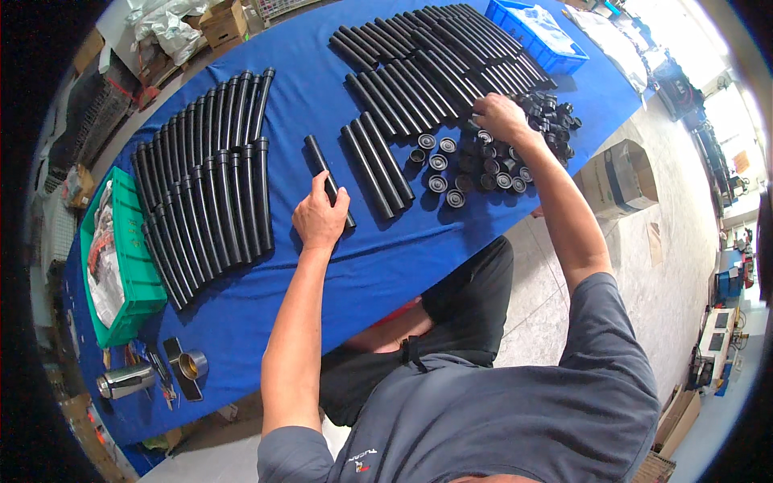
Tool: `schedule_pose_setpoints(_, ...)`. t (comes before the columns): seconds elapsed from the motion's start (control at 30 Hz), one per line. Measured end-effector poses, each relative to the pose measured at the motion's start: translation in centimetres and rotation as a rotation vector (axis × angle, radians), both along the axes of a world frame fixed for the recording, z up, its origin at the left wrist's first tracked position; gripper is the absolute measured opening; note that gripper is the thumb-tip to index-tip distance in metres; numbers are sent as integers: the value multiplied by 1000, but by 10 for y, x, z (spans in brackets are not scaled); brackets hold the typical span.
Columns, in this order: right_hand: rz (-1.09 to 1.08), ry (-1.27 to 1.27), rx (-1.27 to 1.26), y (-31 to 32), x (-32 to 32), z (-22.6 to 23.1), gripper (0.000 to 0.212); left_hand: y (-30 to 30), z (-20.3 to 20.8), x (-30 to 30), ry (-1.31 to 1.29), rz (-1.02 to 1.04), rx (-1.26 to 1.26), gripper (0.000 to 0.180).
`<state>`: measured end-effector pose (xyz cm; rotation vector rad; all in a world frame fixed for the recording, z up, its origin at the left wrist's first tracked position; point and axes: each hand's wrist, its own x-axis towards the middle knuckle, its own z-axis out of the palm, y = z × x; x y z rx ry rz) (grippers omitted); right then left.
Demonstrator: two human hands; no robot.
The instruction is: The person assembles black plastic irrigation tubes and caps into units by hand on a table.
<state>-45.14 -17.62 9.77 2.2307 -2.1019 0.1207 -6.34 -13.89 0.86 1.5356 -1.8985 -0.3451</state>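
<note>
My left hand (320, 216) is closed round a black plastic tube (315, 153), which lies at a slant just above or on the blue cloth; I cannot tell which. Beside it rest a few more plain black tubes (375, 169). My right hand (502, 119) reaches over the far edge of a heap of black round caps (555, 121), its fingers curled downward. Whatever is between those fingertips is hidden. Several caps (437, 162) lie loose with their ringed faces up, nearer to me. On the left, black tubes with capped ends (233, 193) are lined up in two rows.
More plain tubes (435, 48) cover the table's far side, near a blue crate (541, 36). A green crate (133, 266) stands at the left edge. Close to it are a metal flask (126, 381), pliers (163, 378) and a tape roll (192, 365). A cardboard box (620, 179) sits on the floor.
</note>
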Motion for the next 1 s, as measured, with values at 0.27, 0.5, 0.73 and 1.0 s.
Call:
schedule_pose_setpoints(0.27, -54, -1, -60, 8, 16, -32, 23, 1, 3, -2, -3, 12, 23, 41)
schedule_pose_setpoints(0.5, 25, -4, -76, 4, 18, -19, 26, -1, -5, -2, -26, 21, -30, 43)
schedule_pose_setpoints(0.73, 237, -130, 36, -4, 27, -20, 33, -2, -7, 0, -6, 13, -32, 43)
schedule_pose_setpoints(1.0, 246, -116, 44, -7, 35, -39, 37, -1, -8, 0, 2, 19, -59, 42)
